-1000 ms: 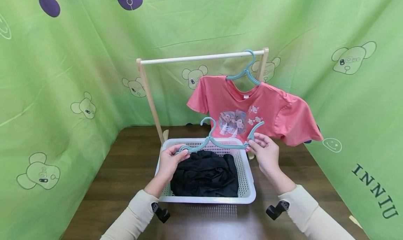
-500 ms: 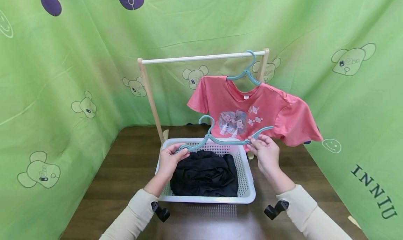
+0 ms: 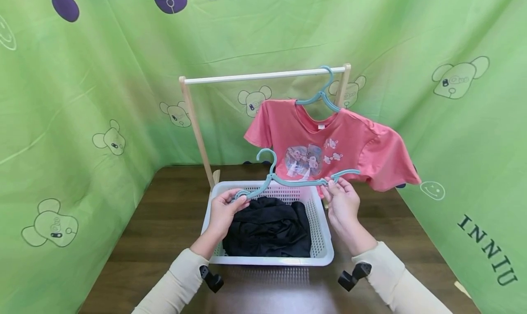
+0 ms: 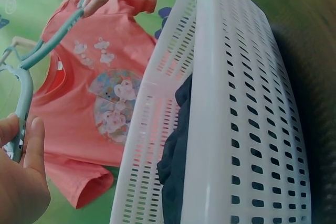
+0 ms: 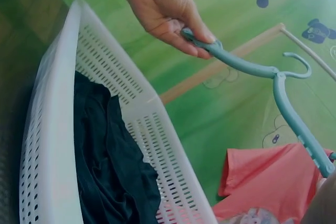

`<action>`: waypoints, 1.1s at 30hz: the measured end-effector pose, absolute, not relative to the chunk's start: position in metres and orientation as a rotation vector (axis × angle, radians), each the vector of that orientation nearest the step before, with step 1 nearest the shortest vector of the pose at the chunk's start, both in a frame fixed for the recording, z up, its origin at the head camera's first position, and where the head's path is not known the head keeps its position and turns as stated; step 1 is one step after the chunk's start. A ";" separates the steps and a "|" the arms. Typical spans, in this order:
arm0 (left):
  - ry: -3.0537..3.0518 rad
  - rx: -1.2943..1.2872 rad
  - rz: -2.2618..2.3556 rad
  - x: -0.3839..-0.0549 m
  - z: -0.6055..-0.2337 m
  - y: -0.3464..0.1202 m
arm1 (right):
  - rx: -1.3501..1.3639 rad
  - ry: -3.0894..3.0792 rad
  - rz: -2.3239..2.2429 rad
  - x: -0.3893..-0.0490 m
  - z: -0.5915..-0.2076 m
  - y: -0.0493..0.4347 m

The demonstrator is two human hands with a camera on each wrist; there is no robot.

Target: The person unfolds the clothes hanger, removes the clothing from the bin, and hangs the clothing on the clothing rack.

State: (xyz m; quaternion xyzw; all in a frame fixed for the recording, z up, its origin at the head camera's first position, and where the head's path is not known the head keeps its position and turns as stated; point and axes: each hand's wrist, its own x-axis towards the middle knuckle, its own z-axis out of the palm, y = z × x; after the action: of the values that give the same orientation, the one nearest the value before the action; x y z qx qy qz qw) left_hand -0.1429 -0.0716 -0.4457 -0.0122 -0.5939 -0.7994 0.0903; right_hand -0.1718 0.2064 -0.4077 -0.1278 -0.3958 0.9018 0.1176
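Note:
A light blue folding hanger is held up between both hands, over the far side of the white basket. My left hand pinches its left end between thumb and fingers, where the arm is folded back. At the other end, my right hand pinches the joint, and the end piece sticks out to the right past the fingers. The hook points up. In the left wrist view the left thumb and fingers grip the hanger arm. The right wrist view shows little of the right hand, at its lower right edge.
A white perforated basket holds black cloth on the wooden table. Behind it stands a rack with a white rail. A pink T-shirt hangs there on another blue hanger. Green patterned curtain surrounds the table.
The hanger's right end piece has swung from pointing steeply up to lying nearly flat outward. My right hand has shifted slightly left. The hook has risen slightly and moved left.

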 end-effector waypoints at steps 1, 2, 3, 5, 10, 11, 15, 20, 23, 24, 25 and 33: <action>-1.764 -0.037 -2.376 -0.143 -0.446 -0.071 | -0.371 -1.152 2.660 -0.171 -0.408 0.206; -1.762 -0.036 -2.374 -0.143 -0.445 -0.071 | -0.370 -1.158 2.675 -0.171 -0.408 0.206; -1.755 -0.035 -2.374 -0.143 -0.445 -0.071 | -0.370 -1.155 2.692 -0.171 -0.408 0.206; -1.747 -0.027 -2.373 -0.144 -0.446 -0.071 | -0.362 -1.147 2.714 -0.170 -0.408 0.205; -1.761 -0.013 -2.366 -0.144 -0.447 -0.070 | -0.340 -1.118 2.690 -0.172 -0.411 0.201; -1.760 -0.012 -2.369 -0.144 -0.448 -0.070 | -0.343 -1.104 2.688 -0.172 -0.412 0.201; -1.741 -0.025 -2.384 -0.144 -0.450 -0.067 | -0.370 -1.089 2.685 -0.174 -0.414 0.201; -1.733 -0.059 -2.381 -0.145 -0.451 -0.067 | -0.431 -1.056 2.727 -0.173 -0.413 0.203; -1.735 -0.064 -2.370 -0.146 -0.451 -0.069 | -0.434 -1.062 2.741 -0.172 -0.413 0.204; -1.740 -0.063 -2.360 -0.147 -0.451 -0.070 | -0.427 -1.062 2.743 -0.172 -0.412 0.203; -1.745 -0.062 -2.347 -0.147 -0.450 -0.071 | -0.424 -1.061 2.743 -0.172 -0.412 0.203; -1.791 -0.011 -2.280 -0.149 -0.444 -0.077 | -0.360 -1.102 2.727 -0.169 -0.412 0.202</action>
State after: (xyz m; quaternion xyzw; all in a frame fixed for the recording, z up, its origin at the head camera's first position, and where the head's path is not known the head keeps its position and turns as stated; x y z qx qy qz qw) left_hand -0.1485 -0.0767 -0.4437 -0.0039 -0.6133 -0.7806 0.1207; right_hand -0.1690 0.2016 -0.4123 -0.1210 -0.3703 0.9167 0.0891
